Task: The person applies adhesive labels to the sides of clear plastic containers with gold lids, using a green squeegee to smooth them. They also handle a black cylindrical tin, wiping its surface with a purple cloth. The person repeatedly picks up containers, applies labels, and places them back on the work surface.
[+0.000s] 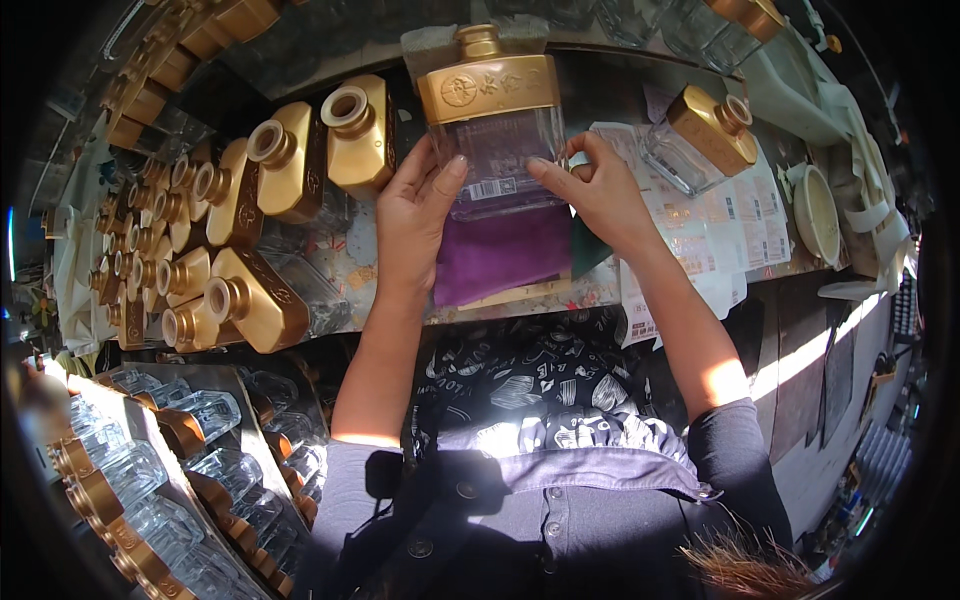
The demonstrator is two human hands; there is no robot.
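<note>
Between both hands I hold a clear glass bottle with a gold-coloured shoulder and neck. A small white label with a barcode sits low on its face. My left hand grips the bottle's lower left side, thumb on the front. On the right side my right hand is closed round it, its thumb pressed beside the label. Under the bottle's base lies a purple cloth on the worktable. Label sheets spread beside my right forearm, and another gold-topped bottle stands tilted at their far edge.
Many gold-shouldered bottles crowd the table's left side. Crates of similar bottles stand lower left. A pale oval dish sits at the right edge. A grey block is behind the held bottle.
</note>
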